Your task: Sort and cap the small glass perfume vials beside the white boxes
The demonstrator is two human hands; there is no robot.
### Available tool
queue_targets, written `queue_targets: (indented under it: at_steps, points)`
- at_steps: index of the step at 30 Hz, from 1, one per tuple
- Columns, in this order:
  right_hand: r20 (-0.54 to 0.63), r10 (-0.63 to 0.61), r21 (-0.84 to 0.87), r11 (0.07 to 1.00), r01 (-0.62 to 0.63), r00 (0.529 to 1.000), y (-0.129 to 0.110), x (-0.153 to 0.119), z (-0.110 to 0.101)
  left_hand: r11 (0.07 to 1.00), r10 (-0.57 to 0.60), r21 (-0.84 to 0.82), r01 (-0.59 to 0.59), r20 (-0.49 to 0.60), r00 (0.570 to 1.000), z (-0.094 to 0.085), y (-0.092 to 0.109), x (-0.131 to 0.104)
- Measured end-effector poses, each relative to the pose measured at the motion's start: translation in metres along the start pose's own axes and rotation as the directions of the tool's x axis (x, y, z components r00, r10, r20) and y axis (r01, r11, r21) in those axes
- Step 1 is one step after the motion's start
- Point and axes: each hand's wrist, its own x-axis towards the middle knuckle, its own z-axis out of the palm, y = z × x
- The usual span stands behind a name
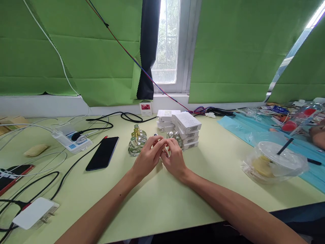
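My left hand (149, 154) and my right hand (175, 157) meet at the middle of the pale table, their curled fingers touching over something small. Only a reddish bit of it shows between the fingers; I cannot make out what it is. Just left of my left hand stand several glass bottles (135, 148) with gold and greenish caps. More clear glass bottles (174, 136) sit behind my right hand, against a stack of white boxes (187, 122). Further white boxes (165, 125) lie behind those bottles.
A black phone (103, 153), a power strip (73, 139) and loose cables lie to the left, with a white charger (37, 213) nearer. On the right are a bagged lidded cup (275, 161), blue sheeting (243, 132) and part of another person's hand (318, 135).
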Motion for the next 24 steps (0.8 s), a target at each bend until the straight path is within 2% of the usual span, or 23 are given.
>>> queue_targets:
  at_steps: [16,24]
  points:
    - [-0.053,-0.045,-0.018,0.999,0.044,0.998,-0.003,0.0007,-0.0025,1.0,-0.013,0.011,0.013,-0.043,0.999,0.0015,0.0031,0.0008]
    - [-0.049,-0.033,0.015,0.999,0.033,0.998,-0.0024,0.0015,-0.0032,0.996,-0.066,0.052,0.07,-0.066,0.996,0.0013,0.0039,0.0009]
